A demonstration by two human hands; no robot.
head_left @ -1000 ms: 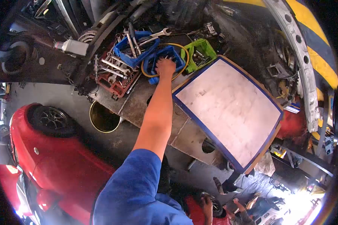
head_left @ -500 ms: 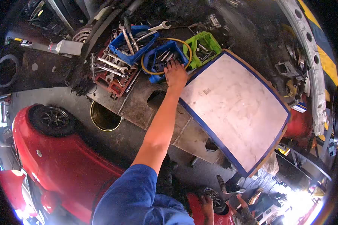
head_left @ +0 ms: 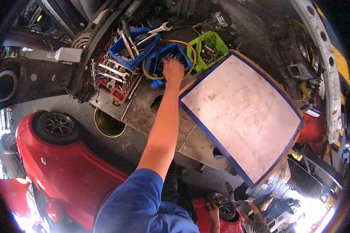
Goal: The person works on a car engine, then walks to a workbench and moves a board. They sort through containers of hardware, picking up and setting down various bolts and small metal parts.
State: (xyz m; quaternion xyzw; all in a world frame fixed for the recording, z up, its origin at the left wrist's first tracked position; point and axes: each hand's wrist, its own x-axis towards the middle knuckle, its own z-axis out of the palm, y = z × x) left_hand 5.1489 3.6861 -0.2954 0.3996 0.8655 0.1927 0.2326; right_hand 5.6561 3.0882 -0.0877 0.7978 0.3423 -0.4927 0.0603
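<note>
My left hand point(head_left: 172, 70) reaches into a blue bin point(head_left: 182, 51) of small metal pieces. Its fingers are bent and gathered at the contents; whatever lies between them is hidden. A yellow-brown ring point(head_left: 144, 70) loops round this bin. Touching distance to the left stands another blue bin point(head_left: 117, 57), with several wrenches point(head_left: 127, 40) sticking out. A lime-green bin point(head_left: 198, 48) holding metal parts is on the right. Nearer on the left, a red tool tray point(head_left: 116, 92) carries wrenches point(head_left: 114, 68) and sockets. My right hand is out of the picture.
A pale panel with a blue border point(head_left: 241, 116) covers the bench's right side. The stained metal bench point(head_left: 138, 112) has cut-out holes. A round metal container point(head_left: 109, 122) is below its edge. A red car point(head_left: 74, 167) stands behind left; another person's hand point(head_left: 213, 211) shows near a wheel point(head_left: 223, 206).
My left hand has moved slightly left and deeper into the blue bin. Its fingers were spread and are now bent together. The view has shifted a little.
</note>
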